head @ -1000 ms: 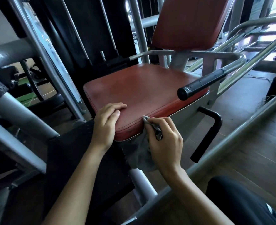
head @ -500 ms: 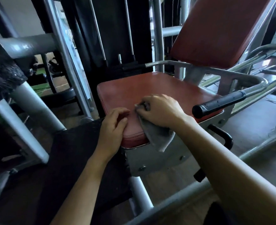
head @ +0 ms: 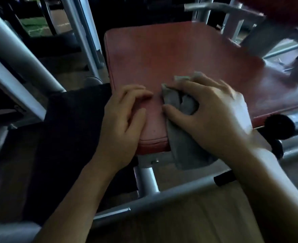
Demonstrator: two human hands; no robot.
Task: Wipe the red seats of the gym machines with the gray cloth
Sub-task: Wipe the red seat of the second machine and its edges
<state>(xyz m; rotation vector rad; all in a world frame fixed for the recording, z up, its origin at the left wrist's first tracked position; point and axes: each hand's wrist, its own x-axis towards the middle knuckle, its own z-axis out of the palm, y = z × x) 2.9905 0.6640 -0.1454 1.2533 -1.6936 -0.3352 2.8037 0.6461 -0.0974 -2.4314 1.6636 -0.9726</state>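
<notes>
Within the last second the right hand [head: 209,113] has carried the gray cloth [head: 186,102] up from the front lip of the red seat [head: 171,55] onto its top face. The head has also come in closer, so the seat now fills the darker view. This suggests the wiping of this seat has only just begun: the cloth sits near the front edge, and most of the pad behind it is probably not yet wiped.

The right hand lies palm down on the seat, its fingers [head: 188,85] curled round the bunched cloth and the thumb reaching towards the other hand. A loose tail of cloth hangs over the front edge. The left hand [head: 125,116] stays just beside it on the seat's front left corner, fingers close together and gently bent, resting on the pad and holding nothing, apparently as a brace.
</notes>
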